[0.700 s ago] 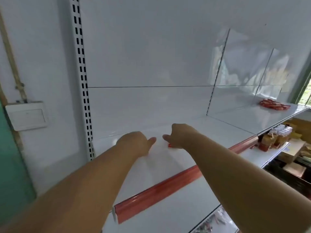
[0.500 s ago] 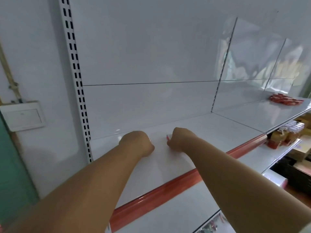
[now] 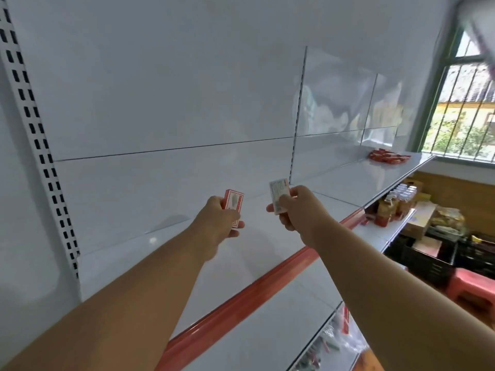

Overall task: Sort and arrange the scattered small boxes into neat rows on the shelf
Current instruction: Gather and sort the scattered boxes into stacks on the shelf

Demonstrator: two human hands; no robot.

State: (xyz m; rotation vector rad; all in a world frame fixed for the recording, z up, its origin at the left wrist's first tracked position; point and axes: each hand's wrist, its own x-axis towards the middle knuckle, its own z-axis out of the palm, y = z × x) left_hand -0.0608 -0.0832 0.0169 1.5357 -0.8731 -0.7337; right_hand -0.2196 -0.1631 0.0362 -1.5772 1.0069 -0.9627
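While each hand grasps one box above the white metal shelf (image 3: 267,245), left hand (image 3: 217,226) fingers around a small red cardboard box (image 3: 233,207), right hand (image 3: 297,210) fingers around a pale-faced one (image 3: 279,195), placing seems next: lower both side by side beneath the fingers.

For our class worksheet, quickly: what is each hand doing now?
Left hand: holding a small red cardboard box.
Right hand: holding a small white-faced cardboard box.

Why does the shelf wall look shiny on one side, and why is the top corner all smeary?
Head view: window daylight bounces off the glossy back panel, leaving pale glare patches; something white at the top right corner is smeared by motion blur; the wide lens bends the slotted upright; both hands cast soft shadows on the shelf.
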